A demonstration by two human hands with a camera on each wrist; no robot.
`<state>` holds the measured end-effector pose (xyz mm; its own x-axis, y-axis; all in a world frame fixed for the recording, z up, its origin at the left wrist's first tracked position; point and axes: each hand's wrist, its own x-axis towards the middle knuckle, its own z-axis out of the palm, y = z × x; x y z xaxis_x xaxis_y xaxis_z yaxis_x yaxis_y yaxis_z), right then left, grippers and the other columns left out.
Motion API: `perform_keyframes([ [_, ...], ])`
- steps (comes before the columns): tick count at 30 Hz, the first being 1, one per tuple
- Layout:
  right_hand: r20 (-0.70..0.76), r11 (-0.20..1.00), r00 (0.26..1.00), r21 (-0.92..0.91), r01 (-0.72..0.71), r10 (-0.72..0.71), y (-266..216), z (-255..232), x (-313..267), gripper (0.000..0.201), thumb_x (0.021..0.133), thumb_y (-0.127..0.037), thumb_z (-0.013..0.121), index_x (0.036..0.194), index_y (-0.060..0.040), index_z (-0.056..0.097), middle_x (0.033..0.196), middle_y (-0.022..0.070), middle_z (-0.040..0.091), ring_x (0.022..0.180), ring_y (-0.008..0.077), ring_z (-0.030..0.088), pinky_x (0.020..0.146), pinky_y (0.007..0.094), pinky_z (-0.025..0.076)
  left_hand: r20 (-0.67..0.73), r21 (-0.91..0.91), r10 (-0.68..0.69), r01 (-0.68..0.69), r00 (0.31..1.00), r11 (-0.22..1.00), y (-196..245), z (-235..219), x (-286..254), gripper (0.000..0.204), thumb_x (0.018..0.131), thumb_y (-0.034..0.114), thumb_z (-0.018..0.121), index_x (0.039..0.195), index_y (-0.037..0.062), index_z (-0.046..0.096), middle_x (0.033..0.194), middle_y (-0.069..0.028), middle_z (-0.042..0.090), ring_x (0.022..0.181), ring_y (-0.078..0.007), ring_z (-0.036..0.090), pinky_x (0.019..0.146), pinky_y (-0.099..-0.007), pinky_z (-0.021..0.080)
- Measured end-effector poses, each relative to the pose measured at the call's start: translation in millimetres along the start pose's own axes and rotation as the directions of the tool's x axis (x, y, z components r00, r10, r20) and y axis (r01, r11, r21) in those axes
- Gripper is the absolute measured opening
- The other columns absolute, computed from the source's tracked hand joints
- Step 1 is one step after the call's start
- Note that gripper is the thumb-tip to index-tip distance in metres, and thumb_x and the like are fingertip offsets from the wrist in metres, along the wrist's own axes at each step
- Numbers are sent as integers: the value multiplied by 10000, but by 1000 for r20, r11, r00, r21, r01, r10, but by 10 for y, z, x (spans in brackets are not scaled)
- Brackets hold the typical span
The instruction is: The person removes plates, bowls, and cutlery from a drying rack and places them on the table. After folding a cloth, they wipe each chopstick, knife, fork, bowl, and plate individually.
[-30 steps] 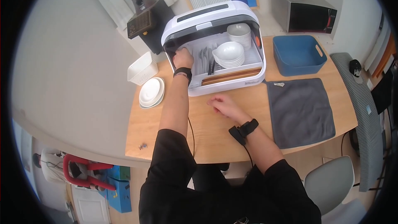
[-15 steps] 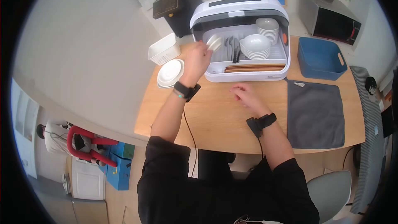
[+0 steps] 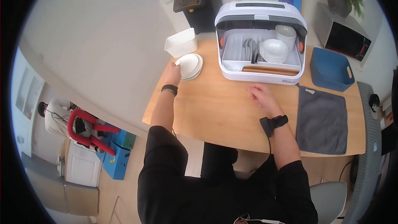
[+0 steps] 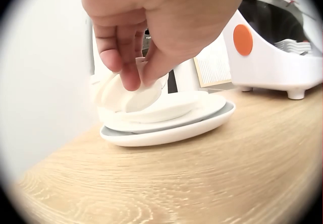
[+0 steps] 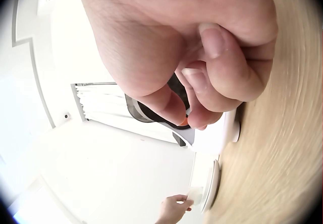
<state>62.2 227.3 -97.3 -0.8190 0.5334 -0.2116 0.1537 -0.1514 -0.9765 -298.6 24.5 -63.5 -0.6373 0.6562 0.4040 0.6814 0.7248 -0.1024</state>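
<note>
At the table's left side my left hand pinches small white dishes between thumb and fingertips. The dishes are tilted, right over a stack of white plates; a wider pale plate lies at the bottom of that stack. My right hand hangs over the table in front of the dish cabinet, fingers loosely curled, holding nothing. Inside the white cabinet with its raised dark lid stand stacked white bowls, spoons and other cutlery, and wooden chopsticks.
A white perforated basket stands behind the plates. To the right are a blue bin and a grey cloth spread flat. A microwave and a dark coffee machine stand at the back. Another person is far left.
My left hand has come out of the cabinet with small white dishes and moved left to the plate stack. The right hand stays in front of the cabinet; the head view has shifted.
</note>
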Motion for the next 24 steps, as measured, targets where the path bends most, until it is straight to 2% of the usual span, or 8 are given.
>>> perform_keyframes([
  [5, -1, 1000, 1000, 0, 0, 0, 31, 2, 13, 249, 874, -369, 657, 914, -123, 653, 664, -40, 530, 502, 37, 402, 408, 216, 269, 19, 64, 79, -80, 997, 995, 143, 122, 73, 206, 878, 62, 522, 1036, 63, 655, 1022, -167, 606, 867, -353, 666, 730, -445, 555],
  [7, 12, 1000, 1000, 1, -6, 6, 17, -9, 9, 253, 875, -370, 655, 913, -120, 653, 667, -39, 531, 502, 37, 401, 409, 217, 272, 1, 9, 95, -95, 995, 995, 204, 159, 90, 342, 877, 44, 501, 1210, 99, 556, 1021, -176, 606, 845, -358, 671, 737, -440, 557],
  [10, 40, 1000, 999, 21, -12, 11, 36, -16, 8, 261, 878, -370, 650, 922, -113, 653, 672, -40, 531, 500, 37, 398, 411, 218, 277, 53, 39, 113, -115, 992, 993, 272, 189, 117, 449, 872, 64, 506, 1312, 128, 438, 1020, -176, 614, 832, -357, 676, 710, -442, 555],
  [15, 22, 1000, 999, -4, -23, 23, 16, -16, 6, 268, 881, -358, 642, 956, -100, 644, 681, -44, 535, 489, 39, 392, 410, 221, 282, -2, 25, 154, -154, 988, 988, 495, 11, 123, 389, 868, 125, 528, 1253, 110, 473, 986, -159, 637, 809, -351, 673, 652, -461, 534],
  [18, 41, 1000, 999, -9, -11, 11, 45, -21, 34, 273, 881, -353, 637, 970, -94, 638, 686, -45, 540, 492, 41, 400, 413, 221, 287, -284, -201, 205, -267, 937, 943, 888, -319, 57, 256, 894, 146, 546, 1145, 94, 565, 950, -125, 671, 790, -301, 671, 636, -424, 531],
  [19, 50, 1000, 999, -11, -4, 4, 24, -17, 13, 273, 880, -352, 636, 973, -96, 639, 685, -44, 542, 492, 42, 403, 412, 223, 289, -283, -207, 216, -280, 934, 938, 1065, -442, 33, 256, 894, 146, 546, 1145, 94, 565, 950, -125, 671, 790, -301, 671, 636, -424, 531],
  [21, 46, 1000, 999, -10, -1, 1, 10, -17, -16, 273, 879, -352, 635, 976, -97, 639, 683, -43, 545, 491, 43, 406, 412, 224, 291, -269, -427, 285, -379, 920, 821, 1460, -732, -42, 244, 882, 131, 571, 1119, 78, 578, 893, -126, 674, 759, -290, 668, 622, -410, 518],
  [24, 58, 1000, 998, 8, -12, 11, 10, -20, -28, 270, 878, -356, 632, 973, -104, 647, 676, -41, 545, 485, 46, 410, 409, 228, 296, -254, -533, 380, -456, 890, 712, 1989, -797, 0, 288, 869, 149, 608, 1144, 72, 575, 877, -132, 674, 703, -294, 664, 620, -406, 517],
])
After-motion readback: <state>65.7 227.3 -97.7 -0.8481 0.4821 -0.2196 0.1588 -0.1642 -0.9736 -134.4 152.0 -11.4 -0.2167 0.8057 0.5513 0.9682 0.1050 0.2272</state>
